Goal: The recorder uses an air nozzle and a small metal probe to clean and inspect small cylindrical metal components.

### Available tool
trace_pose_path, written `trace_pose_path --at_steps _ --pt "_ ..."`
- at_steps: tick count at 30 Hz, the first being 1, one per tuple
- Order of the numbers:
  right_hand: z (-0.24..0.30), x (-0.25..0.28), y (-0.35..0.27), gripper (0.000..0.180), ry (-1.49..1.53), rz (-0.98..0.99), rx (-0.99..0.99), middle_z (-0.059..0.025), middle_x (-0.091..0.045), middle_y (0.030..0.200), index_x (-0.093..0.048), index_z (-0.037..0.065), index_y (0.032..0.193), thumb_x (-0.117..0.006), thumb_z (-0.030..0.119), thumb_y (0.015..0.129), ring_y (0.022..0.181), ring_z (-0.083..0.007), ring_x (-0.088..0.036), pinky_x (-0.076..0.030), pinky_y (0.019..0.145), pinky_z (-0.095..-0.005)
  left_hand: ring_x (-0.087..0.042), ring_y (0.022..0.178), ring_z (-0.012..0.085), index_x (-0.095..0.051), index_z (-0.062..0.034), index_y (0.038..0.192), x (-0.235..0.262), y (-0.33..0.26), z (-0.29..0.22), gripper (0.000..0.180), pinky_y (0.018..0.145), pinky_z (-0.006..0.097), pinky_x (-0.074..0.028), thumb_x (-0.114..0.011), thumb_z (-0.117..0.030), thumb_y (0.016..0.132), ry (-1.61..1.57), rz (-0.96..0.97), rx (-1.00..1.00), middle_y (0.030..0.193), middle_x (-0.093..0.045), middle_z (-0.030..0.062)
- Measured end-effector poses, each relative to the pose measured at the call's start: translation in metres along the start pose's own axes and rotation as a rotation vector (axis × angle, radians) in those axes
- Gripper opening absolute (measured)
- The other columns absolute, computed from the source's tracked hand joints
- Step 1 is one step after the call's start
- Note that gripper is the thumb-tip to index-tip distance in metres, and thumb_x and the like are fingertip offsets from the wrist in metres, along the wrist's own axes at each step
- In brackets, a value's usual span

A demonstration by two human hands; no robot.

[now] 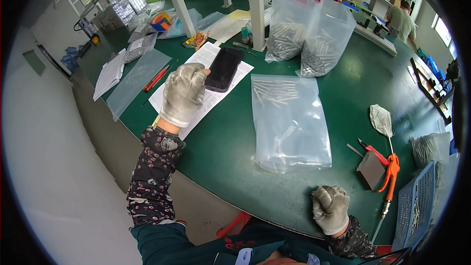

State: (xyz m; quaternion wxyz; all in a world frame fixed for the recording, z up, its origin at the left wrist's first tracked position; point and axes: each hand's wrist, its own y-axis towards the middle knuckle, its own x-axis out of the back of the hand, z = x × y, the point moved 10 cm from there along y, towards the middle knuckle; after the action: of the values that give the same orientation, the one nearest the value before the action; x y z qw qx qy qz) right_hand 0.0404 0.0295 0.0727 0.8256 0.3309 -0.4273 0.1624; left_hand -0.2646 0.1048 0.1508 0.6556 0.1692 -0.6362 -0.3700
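Observation:
My left hand, in a whitish work glove, is closed over the printed papers. A bare fingertip of it touches or nearly touches the left edge of a dark smartphone, which lies screen up on those sheets. Nothing shows between its curled fingers. My right hand, gloved too, rests as a fist on the green table near its front edge, with no object visible in it. Between and beyond the hands lies a flat clear plastic bag, with several thin metal pins at its far end.
Two upright bags of metal pins stand at the back. An orange air gun, a dark block and a blue basket are at right. Red pens lie at left. White shelf legs rise behind. A person sits far right.

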Motion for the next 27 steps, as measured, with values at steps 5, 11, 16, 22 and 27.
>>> trace_pose_path --at_steps 5,11,16,22,27 --pt "-0.009 0.001 0.003 0.014 0.103 -0.034 -0.039 -0.0080 -0.055 0.061 -0.058 0.005 0.075 -0.060 0.001 0.062 0.053 -0.0275 -0.054 -0.042 0.049 -0.0373 -0.053 0.103 0.0237 -0.065 -0.0156 0.096 -0.073 0.018 0.056 0.025 0.083 0.037 -0.046 -0.055 -0.005 0.076 0.051 0.176 0.135 0.108 -0.058 0.0031" --pt "-0.016 0.005 0.003 0.012 0.201 -0.032 -0.054 -0.0084 -0.050 0.062 -0.058 0.004 0.075 -0.061 -0.002 0.065 0.053 -0.0259 -0.050 -0.038 0.050 -0.0366 -0.028 0.131 0.0331 -0.065 -0.0287 0.109 -0.145 0.040 0.073 0.040 0.106 0.045 -0.024 -0.051 -0.006 0.079 0.131 0.558 0.333 0.140 -0.037 0.0060" --pt "-0.025 0.004 0.004 0.012 0.280 0.071 -0.091 -0.0153 -0.061 0.073 -0.062 0.002 0.081 -0.060 0.004 0.069 0.063 -0.0338 -0.057 -0.045 0.058 -0.0411 -0.019 0.135 0.0337 -0.061 -0.0360 0.114 -0.175 0.045 0.077 0.043 0.109 0.047 -0.015 -0.050 -0.009 0.083 0.213 0.691 0.391 0.145 -0.028 0.0049" --pt "-0.028 0.005 0.006 0.012 0.325 0.080 -0.104 -0.0150 -0.060 0.070 -0.061 0.003 0.077 -0.059 0.000 0.066 0.059 -0.0327 -0.057 -0.044 0.054 -0.0403 -0.018 0.136 0.0321 -0.061 -0.0372 0.115 -0.189 0.045 0.076 0.043 0.110 0.048 -0.012 -0.049 -0.009 0.084 0.220 0.749 0.380 0.145 -0.028 0.0062" --pt "-0.029 0.007 0.006 0.012 0.342 0.063 -0.108 -0.0145 -0.060 0.071 -0.061 0.003 0.078 -0.059 0.000 0.067 0.060 -0.0326 -0.056 -0.044 0.054 -0.0409 -0.020 0.135 0.0323 -0.060 -0.0375 0.115 -0.189 0.049 0.070 0.040 0.109 0.048 -0.012 -0.049 -0.013 0.085 0.192 0.716 0.373 0.145 -0.029 0.0068"
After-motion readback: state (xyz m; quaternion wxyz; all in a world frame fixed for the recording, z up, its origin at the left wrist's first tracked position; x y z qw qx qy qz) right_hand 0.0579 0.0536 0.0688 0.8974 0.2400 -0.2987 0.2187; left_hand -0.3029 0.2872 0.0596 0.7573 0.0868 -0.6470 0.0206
